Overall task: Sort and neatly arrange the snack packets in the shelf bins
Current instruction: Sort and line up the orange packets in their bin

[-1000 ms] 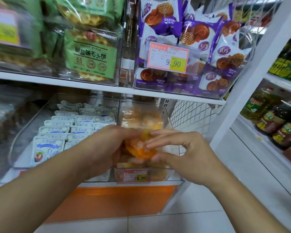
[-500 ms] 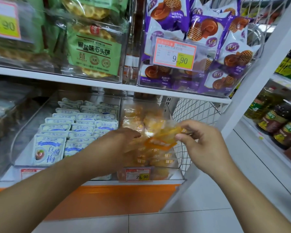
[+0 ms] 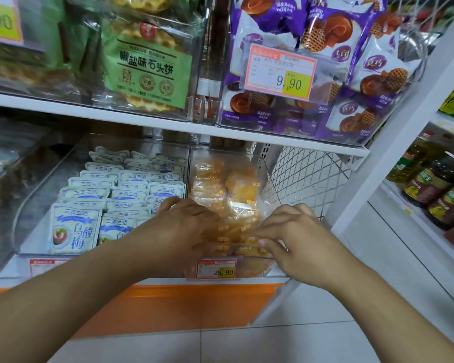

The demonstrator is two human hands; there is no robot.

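Several small orange snack packets point(image 3: 227, 188) fill a clear plastic bin point(image 3: 266, 179) on the lower shelf. Both my hands are at the front of that bin. My left hand point(image 3: 180, 226) lies over the packets at the bin's left front, fingers curled down among them. My right hand point(image 3: 296, 237) pinches an orange packet point(image 3: 249, 241) at the right front, just above the bin's front wall. The bin to the left holds rows of blue-and-white packets point(image 3: 110, 195).
The upper shelf carries bins of green waffle packs point(image 3: 147, 66) and purple packets point(image 3: 351, 82). Price tags hang on the bin fronts point(image 3: 216, 268). A wire mesh panel point(image 3: 307, 176) closes the shelf's right end. Oil bottles point(image 3: 435, 189) stand on the neighbouring shelf at the right.
My right hand has brought the orange packet down from above the bin's right side to the front of the bin. My left hand stayed on the packets.
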